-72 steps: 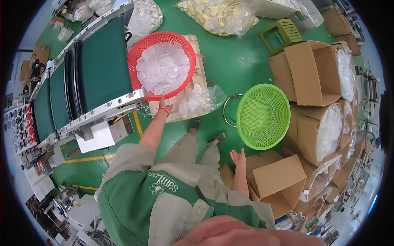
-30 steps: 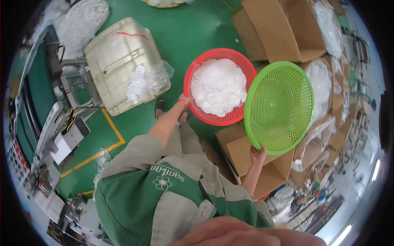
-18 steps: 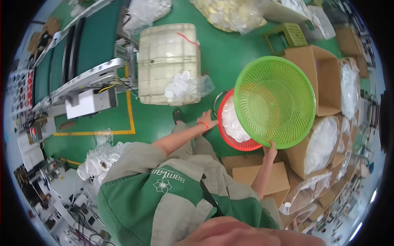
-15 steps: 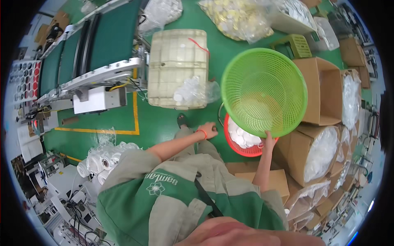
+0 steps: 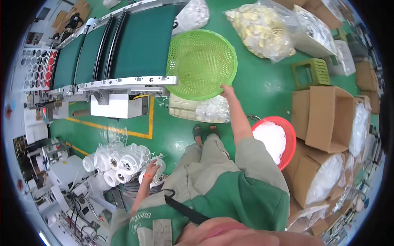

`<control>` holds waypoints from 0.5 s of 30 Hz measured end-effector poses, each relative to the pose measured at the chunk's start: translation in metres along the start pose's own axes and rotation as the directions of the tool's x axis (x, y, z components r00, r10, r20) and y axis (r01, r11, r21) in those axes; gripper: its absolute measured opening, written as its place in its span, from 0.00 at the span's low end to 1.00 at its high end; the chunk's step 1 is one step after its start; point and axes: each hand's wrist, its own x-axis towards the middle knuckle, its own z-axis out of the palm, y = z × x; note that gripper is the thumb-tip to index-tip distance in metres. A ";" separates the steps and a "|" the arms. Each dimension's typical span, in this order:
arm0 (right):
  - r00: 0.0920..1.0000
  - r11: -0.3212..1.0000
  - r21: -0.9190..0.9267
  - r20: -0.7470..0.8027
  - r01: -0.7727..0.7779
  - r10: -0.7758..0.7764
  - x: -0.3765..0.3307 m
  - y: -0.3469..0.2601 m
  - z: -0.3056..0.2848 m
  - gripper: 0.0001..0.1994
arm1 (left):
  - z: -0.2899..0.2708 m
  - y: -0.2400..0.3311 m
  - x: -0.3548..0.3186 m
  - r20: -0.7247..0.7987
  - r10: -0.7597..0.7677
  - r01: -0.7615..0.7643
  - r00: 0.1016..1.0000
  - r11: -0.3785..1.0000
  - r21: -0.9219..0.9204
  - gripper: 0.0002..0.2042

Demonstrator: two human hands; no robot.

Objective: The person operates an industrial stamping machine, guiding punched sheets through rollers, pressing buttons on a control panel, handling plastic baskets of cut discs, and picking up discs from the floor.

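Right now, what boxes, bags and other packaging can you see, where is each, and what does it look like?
Cardboard boxes: right side, brown, open, lined with clear bags of white pieces.
Clear bag: floor at top, bulging with pale yellow pieces.
Clear bag: top, beside the conveyor, white pieces.
Crate: under the green basket held by the right hand, pale, holding a bag of white pieces.

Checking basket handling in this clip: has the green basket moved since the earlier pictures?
Yes. The green basket, held at its rim by the right hand, has gone from beside the cardboard boxes to the conveyor end, leaving the red basket behind.
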 end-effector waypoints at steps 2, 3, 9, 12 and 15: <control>0.998 0.982 -0.190 0.050 -0.021 0.031 0.026 -0.007 0.024 0.13 | -0.001 0.045 -0.038 0.092 -0.214 0.232 0.972 0.857 -0.460 0.25; 0.993 0.989 -0.149 0.117 -0.003 0.020 0.045 -0.012 0.025 0.12 | 0.007 0.024 -0.032 0.128 -0.022 0.088 0.991 0.842 -0.533 0.24; 0.995 0.900 -0.436 0.077 -0.029 0.069 0.067 -0.021 0.040 0.12 | 0.039 0.055 -0.063 0.226 0.134 0.048 0.965 0.756 -0.653 0.25; 0.994 0.804 -0.585 0.099 0.103 -0.056 0.056 -0.007 0.041 0.25 | 0.005 0.088 -0.078 0.039 0.350 -0.204 0.936 0.628 -0.751 0.23; 0.961 0.848 -0.455 0.077 0.271 -0.266 0.066 0.000 0.007 0.36 | -0.081 0.169 -0.129 -0.247 0.739 -0.733 0.626 0.450 -0.510 0.16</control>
